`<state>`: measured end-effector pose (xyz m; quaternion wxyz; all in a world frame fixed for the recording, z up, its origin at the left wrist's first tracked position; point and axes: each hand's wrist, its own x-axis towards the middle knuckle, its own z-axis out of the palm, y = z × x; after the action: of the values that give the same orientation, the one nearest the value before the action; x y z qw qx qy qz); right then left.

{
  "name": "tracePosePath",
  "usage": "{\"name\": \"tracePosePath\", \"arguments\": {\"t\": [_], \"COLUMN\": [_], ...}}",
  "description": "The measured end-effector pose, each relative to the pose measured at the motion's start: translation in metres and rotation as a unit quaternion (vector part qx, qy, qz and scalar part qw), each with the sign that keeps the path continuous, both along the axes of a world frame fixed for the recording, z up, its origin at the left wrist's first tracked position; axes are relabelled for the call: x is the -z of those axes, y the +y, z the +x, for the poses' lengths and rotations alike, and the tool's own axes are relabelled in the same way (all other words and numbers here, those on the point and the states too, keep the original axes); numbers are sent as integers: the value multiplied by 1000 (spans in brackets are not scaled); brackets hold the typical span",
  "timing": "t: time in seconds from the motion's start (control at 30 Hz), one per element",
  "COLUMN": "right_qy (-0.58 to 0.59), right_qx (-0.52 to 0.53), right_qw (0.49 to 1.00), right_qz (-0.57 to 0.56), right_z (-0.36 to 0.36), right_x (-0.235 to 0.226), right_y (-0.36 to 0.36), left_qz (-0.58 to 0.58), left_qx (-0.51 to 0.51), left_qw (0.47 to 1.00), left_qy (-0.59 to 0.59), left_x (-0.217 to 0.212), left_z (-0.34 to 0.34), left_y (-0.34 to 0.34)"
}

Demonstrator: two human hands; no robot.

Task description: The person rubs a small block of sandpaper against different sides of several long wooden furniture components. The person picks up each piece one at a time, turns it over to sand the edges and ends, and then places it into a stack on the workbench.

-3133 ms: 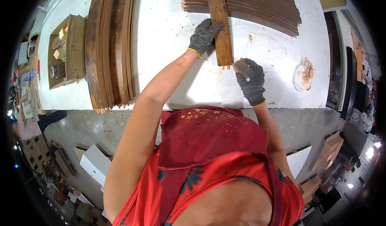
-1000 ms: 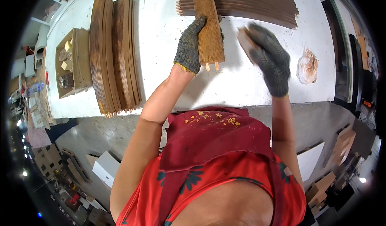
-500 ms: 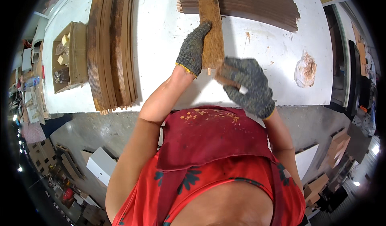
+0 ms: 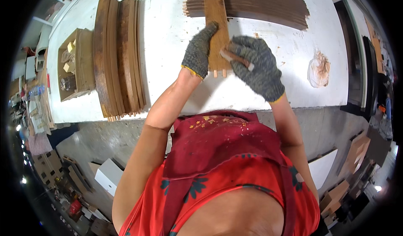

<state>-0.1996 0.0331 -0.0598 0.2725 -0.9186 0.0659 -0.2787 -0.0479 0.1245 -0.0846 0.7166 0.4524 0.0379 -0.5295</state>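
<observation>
A brown wooden board [image 4: 216, 9] lies lengthwise before me, with two short pale dowels sticking out of its near end. My left hand [image 4: 198, 50], in a dark grey knitted glove, grips the board's left edge, thumb on top. My gloved right hand [image 4: 258, 66] is closed round a small brown pad [image 4: 236, 58] with a whitish end, perhaps folded sandpaper. The pad's tip is over the board's right edge near its doweled end; whether it touches cannot be told. Under the board's far part lies a stack of dark brown boards [image 4: 268, 5], dowels at their left ends.
Two side-by-side groups of brown boards [image 4: 107, 55] stand on the white table [image 4: 168, 38] at the left. Beyond them is an open cardboard box [image 4: 86, 64] with pale blocks and a jar. A crumpled, stained plastic bag [image 4: 320, 70] lies at the right.
My right hand has moved up and slightly left with the brown pad, from beside the board's near end onto its right edge. A second dowel is now uncovered. My left hand keeps its hold.
</observation>
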Motion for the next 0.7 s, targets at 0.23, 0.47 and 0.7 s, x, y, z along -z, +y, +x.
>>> {"name": "tracePosePath", "arguments": {"t": [0.23,0.47,0.7], "right_qy": [113,-15,-88], "right_qx": [-193,43,77], "right_qw": [970,848,984], "right_qz": [93,528,135], "right_z": [-53,-73,-19], "right_x": [-5,0,-19], "right_y": [20,17,43], "left_qz": [2,-43,-188], "left_qx": [1,-21,15], "left_qw": [999,999,982], "left_qy": [-54,13,-11], "left_x": [30,19,38], "left_z": [1,12,13], "left_y": [3,-4,-2]}}
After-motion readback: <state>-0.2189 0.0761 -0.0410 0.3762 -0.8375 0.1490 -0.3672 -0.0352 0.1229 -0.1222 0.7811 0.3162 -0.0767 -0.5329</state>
